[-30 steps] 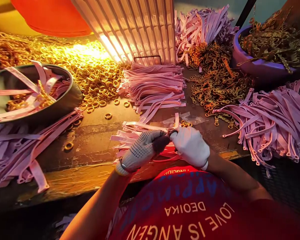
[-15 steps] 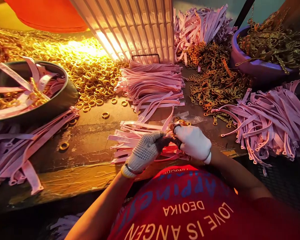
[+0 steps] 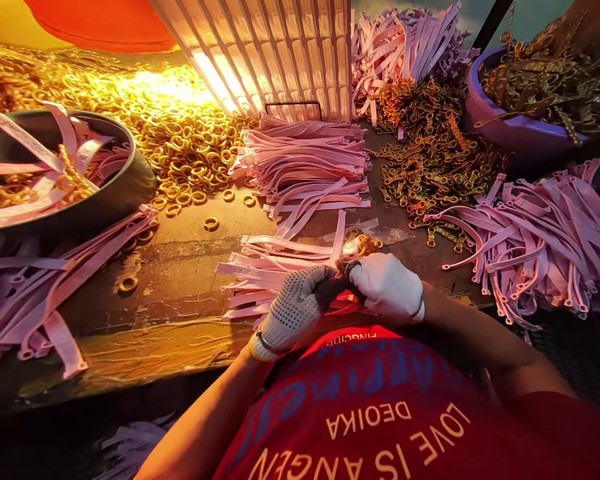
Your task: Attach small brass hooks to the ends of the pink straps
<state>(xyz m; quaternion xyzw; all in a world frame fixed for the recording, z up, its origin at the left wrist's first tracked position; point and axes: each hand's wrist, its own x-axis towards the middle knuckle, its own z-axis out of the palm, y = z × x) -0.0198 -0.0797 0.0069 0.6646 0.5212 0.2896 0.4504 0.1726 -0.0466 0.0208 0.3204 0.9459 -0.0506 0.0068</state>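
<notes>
at the near edge of the table (image 3: 180, 273) the person's gloved left hand (image 3: 296, 308) and right hand (image 3: 387, 287) meet fingertip to fingertip. both are pinched on the lower end of one pink strap (image 3: 337, 239), which stands up over a loose strap pile (image 3: 260, 273). beyond lie stacked straps (image 3: 310, 160), gold rings (image 3: 180, 143) and brass clasps (image 3: 430, 160).

The held pink strap (image 3: 338, 237) has swung up, standing nearly upright
</notes>
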